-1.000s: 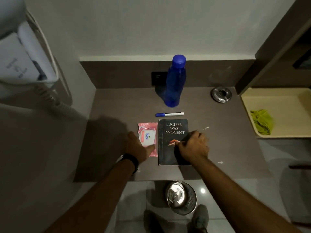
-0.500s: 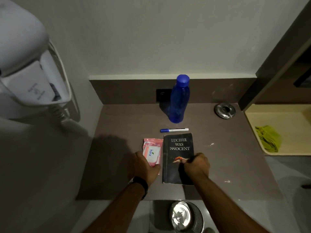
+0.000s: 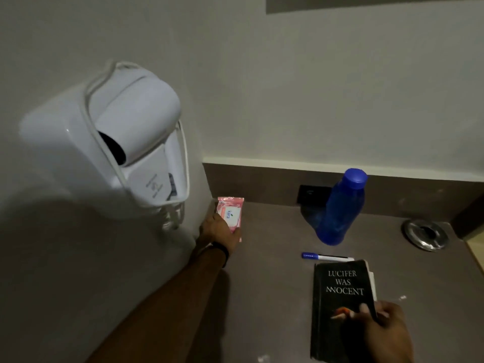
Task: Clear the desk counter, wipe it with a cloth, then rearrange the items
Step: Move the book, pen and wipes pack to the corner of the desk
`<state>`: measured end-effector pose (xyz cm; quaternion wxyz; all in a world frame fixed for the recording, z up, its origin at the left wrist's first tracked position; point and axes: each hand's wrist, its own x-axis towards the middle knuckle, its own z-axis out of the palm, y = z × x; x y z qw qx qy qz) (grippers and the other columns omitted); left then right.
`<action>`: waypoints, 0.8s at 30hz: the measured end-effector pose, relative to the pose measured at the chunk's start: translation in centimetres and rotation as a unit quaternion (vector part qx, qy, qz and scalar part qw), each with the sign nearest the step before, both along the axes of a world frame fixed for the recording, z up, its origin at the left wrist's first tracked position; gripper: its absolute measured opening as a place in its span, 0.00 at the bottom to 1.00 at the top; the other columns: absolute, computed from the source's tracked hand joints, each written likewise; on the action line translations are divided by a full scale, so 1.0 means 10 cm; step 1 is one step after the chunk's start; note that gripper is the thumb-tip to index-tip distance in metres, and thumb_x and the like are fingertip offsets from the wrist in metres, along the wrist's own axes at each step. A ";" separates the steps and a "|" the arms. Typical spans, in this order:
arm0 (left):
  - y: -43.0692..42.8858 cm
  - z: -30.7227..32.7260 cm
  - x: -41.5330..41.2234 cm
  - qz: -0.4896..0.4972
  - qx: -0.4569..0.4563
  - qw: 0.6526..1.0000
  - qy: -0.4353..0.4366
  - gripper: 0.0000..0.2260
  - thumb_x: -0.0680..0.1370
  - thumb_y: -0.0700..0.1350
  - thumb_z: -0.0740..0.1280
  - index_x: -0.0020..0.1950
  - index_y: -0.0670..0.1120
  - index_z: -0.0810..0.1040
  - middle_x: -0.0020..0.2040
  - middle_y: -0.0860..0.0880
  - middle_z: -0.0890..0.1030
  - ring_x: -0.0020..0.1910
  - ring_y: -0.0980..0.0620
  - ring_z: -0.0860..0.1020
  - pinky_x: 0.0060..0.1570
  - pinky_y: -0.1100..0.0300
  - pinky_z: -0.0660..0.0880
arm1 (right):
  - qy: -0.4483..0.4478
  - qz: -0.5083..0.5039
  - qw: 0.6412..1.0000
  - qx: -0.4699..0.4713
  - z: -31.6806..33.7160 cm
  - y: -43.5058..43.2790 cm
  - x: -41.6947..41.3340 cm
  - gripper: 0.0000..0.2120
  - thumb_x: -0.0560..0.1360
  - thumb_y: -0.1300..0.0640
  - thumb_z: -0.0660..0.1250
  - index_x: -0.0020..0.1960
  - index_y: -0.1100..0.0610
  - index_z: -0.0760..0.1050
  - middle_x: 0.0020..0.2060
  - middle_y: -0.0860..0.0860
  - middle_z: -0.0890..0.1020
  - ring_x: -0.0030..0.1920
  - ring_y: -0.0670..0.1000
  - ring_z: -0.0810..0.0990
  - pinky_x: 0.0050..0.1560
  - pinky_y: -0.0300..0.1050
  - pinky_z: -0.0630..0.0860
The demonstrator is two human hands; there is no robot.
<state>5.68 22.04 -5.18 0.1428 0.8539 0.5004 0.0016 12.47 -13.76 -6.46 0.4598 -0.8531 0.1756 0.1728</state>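
pink packet [image 3: 230, 214] in left hand [image 3: 218, 229]

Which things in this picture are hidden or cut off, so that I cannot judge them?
- Black book, head view: near corner covered by the right hand and cut by the bottom edge.
- Pink packet: lower part covered by the left hand; small print unreadable.
- Wall hair dryer: label too small.
- Metal ashtray: contents unclear.

A brown counter [image 3: 275, 258] fills the lower right of the frame. At centre right stands a translucent blue bottle [image 3: 341, 208]. Below it lie a white pen with a blue cap [image 3: 327, 256] and a black book with white lettering [image 3: 343, 305]. Centre left, a pink-and-white packet [image 3: 230, 213]. Upper left, a white hair dryer [image 3: 117, 142].
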 end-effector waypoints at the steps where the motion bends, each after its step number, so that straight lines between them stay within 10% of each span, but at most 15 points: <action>1: 0.06 -0.07 0.05 -0.005 -0.002 1.000 0.008 0.38 0.76 0.65 0.67 0.77 0.43 0.64 0.71 0.41 0.72 0.68 0.42 0.74 0.68 0.49 0.75 | 0.004 -0.005 1.000 0.006 0.00 0.00 0.00 0.10 0.79 0.60 0.75 0.53 0.58 0.75 0.48 0.59 0.83 0.58 0.65 0.84 0.68 0.59 0.75; 11: -0.17 0.13 -0.13 -0.020 0.019 0.998 -0.059 0.24 0.81 0.58 0.66 0.70 0.42 0.73 0.67 0.41 0.76 0.65 0.43 0.76 0.64 0.49 0.75 | 0.046 -0.024 0.993 0.109 0.16 0.16 0.02 0.10 0.80 0.58 0.75 0.50 0.51 0.74 0.48 0.61 0.86 0.51 0.64 0.86 0.64 0.68 0.81; 16: -0.70 0.09 -0.81 0.000 -0.245 0.925 -0.290 0.11 0.81 0.51 0.69 0.39 0.51 0.83 0.32 0.50 0.83 0.31 0.60 0.79 0.33 0.69 0.73 | 0.073 0.038 0.979 0.189 0.31 0.95 -0.27 0.09 0.81 0.60 0.73 0.57 0.56 0.74 0.47 0.58 0.87 0.44 0.54 0.85 0.45 0.48 0.80; 19: -0.65 0.03 -1.07 0.066 -0.295 0.898 -0.320 0.09 0.81 0.50 0.69 0.43 0.61 0.85 0.40 0.55 0.88 0.39 0.60 0.84 0.43 0.62 0.78 | 0.097 0.090 0.971 0.199 0.26 1.58 -0.61 0.11 0.80 0.60 0.74 0.54 0.54 0.72 0.46 0.57 0.87 0.47 0.56 0.87 0.50 0.54 0.84; 24: -0.32 -0.10 -1.34 0.116 -0.159 0.949 -0.246 0.07 0.79 0.40 0.70 0.55 0.48 0.85 0.54 0.45 0.87 0.57 0.41 0.84 0.54 0.54 0.77 | 0.174 0.085 0.959 0.207 0.01 2.19 -1.16 0.10 0.81 0.62 0.71 0.55 0.57 0.69 0.42 0.53 0.83 0.42 0.52 0.83 0.48 0.47 0.81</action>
